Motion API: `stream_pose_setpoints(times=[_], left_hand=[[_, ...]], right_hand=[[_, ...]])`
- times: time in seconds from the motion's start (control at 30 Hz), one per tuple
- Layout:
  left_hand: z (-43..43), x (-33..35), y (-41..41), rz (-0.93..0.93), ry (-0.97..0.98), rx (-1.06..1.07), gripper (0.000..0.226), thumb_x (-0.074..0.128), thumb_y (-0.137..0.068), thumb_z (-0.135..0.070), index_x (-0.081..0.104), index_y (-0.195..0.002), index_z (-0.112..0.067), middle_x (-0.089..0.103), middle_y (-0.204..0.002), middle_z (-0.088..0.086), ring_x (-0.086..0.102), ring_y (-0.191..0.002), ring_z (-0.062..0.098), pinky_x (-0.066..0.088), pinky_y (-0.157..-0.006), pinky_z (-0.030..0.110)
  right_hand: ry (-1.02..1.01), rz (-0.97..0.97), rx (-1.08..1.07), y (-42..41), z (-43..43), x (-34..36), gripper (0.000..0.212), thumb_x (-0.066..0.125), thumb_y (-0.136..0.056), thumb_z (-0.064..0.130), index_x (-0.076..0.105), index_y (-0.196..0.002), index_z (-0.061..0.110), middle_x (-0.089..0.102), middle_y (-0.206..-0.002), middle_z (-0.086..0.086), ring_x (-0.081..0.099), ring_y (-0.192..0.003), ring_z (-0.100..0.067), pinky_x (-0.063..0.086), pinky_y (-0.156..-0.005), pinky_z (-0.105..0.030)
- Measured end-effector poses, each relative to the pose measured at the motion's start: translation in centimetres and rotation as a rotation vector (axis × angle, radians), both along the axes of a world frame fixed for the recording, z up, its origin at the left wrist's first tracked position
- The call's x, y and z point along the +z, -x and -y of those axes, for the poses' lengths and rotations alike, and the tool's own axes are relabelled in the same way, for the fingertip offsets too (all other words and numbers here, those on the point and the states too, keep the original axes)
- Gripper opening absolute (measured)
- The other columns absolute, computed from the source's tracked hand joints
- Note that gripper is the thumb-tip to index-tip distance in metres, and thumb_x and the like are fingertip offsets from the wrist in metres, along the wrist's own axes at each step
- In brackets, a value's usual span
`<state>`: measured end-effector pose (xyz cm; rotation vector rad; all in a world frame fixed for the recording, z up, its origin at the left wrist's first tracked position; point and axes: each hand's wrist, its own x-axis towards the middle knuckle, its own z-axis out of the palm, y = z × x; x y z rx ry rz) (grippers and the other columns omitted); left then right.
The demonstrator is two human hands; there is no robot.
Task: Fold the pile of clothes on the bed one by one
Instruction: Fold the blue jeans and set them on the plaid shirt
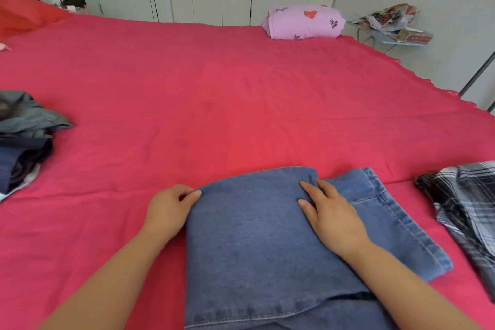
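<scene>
Your left hand (171, 209) curls its fingers over the upper left corner of the folded jeans (254, 244) and grips that edge, forearm running in from the lower left of the frame. Your right hand (332, 218) lies flat on top of the denim, palm down, fingers straight and slightly spread, pressing the cloth; its forearm comes in from the lower right.

The jeans sit at the bottom centre of the frame on the red bed (241, 88), with a stitched hem showing along their right side. There is no tag or label that you could read on the denim.

At the left edge lies the pile of clothes (24, 136) in grey and navy; at the right edge lies a plaid garment (466, 211). In the upper right rests a pink bundle (302, 21) printed with hearts, and beyond it is a cluttered side table (396, 29) — the print there is too blurred to read.
</scene>
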<state>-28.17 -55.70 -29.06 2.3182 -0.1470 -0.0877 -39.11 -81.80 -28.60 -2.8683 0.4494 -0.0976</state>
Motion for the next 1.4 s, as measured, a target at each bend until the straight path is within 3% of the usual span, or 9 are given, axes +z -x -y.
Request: stream_pose_setpoints(times=[0.17, 0.4, 0.57, 0.67, 0.83, 0.93, 1.1, 1.23, 1.4], left_hand=[[0.8, 0.6, -1.9, -0.321, 0.6, 0.051, 0.032, 0.044, -0.098, -0.018, 0.056, -0.07, -0.008, 0.05, -0.059, 0.003, 0.043, -0.05, 0.01, 0.032, -0.046, 0.02], [1.1, -0.7, -3.3, -0.108, 0.172, 0.002, 0.032, 0.045, -0.097, -0.018, 0.052, -0.067, -0.011, 0.054, -0.067, 0.008, 0.046, -0.068, 0.021, 0.03, -0.06, 0.032], [1.0, 0.7, -2.8, 0.065, 0.068, 0.162, 0.021, 0.051, -0.093, -0.011, 0.061, -0.106, 0.003, 0.065, -0.108, 0.021, 0.059, -0.102, 0.032, 0.037, -0.082, 0.032], [1.4, 3.1, 0.4, 0.316, 0.104, 0.062, 0.04, 0.045, -0.096, -0.022, 0.049, -0.13, -0.001, 0.055, -0.13, 0.018, 0.05, -0.121, 0.029, 0.032, -0.1, 0.031], [1.7, 0.7, 8.8, 0.187, -0.364, -0.475, 0.102, -0.026, -0.056, -0.085, 0.0, -0.144, -0.041, -0.007, -0.153, -0.013, -0.004, -0.145, 0.012, -0.006, -0.115, 0.035], [1.9, 1.6, 8.1, 0.147, -0.524, -0.461, 0.121, -0.037, -0.039, -0.082, -0.003, -0.147, -0.039, -0.01, -0.157, -0.007, -0.012, -0.144, 0.016, -0.009, -0.114, 0.044], [5.1, 3.2, 11.8, 0.313, -0.56, -0.612, 0.1, -0.02, -0.065, -0.079, 0.013, -0.148, -0.034, 0.003, -0.158, -0.002, -0.005, -0.145, 0.022, -0.011, -0.113, 0.046], [6.3, 3.0, 13.1, 0.185, -0.737, -0.654, 0.076, 0.0, -0.084, -0.07, 0.004, -0.149, -0.031, -0.009, -0.158, -0.001, -0.019, -0.142, 0.023, -0.014, -0.113, 0.05], [9.7, 4.8, 15.9, 0.24, -0.553, -0.702, 0.086, 0.034, -0.084, -0.07, -0.003, -0.149, -0.026, -0.006, -0.158, 0.002, -0.011, -0.145, 0.02, -0.01, -0.116, 0.045]], right_hand=[[0.007, 0.003, 0.008, -0.2, 0.6, -0.4, 0.05, 0.034, -0.095, 0.048, 0.034, -0.142, 0.032, 0.029, -0.151, -0.002, 0.036, -0.134, -0.022, 0.036, -0.105, -0.039], [0.022, -0.024, -0.003, 0.3, 0.3, -0.4, 0.081, 0.0, -0.078, 0.072, 0.032, -0.142, 0.034, 0.029, -0.151, -0.003, 0.036, -0.134, -0.023, 0.035, -0.106, -0.042], [0.059, -0.087, -0.019, 1.4, 0.0, 1.8, 0.053, 0.028, -0.096, 0.05, 0.015, -0.146, 0.038, 0.01, -0.157, -0.002, 0.014, -0.144, -0.021, 0.017, -0.114, -0.044], [0.081, -0.064, -0.013, 4.0, -1.2, 2.6, 0.068, 0.004, -0.084, 0.07, 0.008, -0.146, 0.042, 0.004, -0.158, 0.005, 0.004, -0.146, -0.019, 0.011, -0.116, -0.043], [0.049, -0.17, -0.03, 6.2, -1.8, -0.3, 0.119, -0.044, -0.039, 0.076, 0.002, -0.145, 0.046, -0.003, -0.158, 0.009, 0.002, -0.146, -0.02, 0.01, -0.116, -0.042], [0.054, -0.163, -0.033, 6.2, -1.7, 1.0, 0.118, -0.032, -0.042, 0.084, 0.006, -0.146, 0.044, -0.002, -0.158, 0.005, 0.003, -0.146, -0.021, 0.013, -0.115, -0.043], [0.023, -0.2, -0.032, 7.6, -2.3, 1.1, 0.12, -0.034, -0.043, 0.084, 0.01, -0.146, 0.042, 0.001, -0.158, 0.005, 0.007, -0.145, -0.02, 0.014, -0.116, -0.043], [-0.046, -0.098, -0.047, 8.2, -0.2, 2.5, 0.058, 0.031, -0.092, 0.056, 0.029, -0.144, 0.031, 0.021, -0.155, -0.005, 0.025, -0.141, -0.021, 0.027, -0.112, -0.038], [-0.023, 0.127, -0.31, 10.6, 5.1, 3.8, 0.055, 0.061, -0.085, 0.027, 0.046, -0.135, 0.007, 0.049, -0.132, -0.02, 0.046, -0.121, -0.036, 0.039, -0.101, -0.043]])
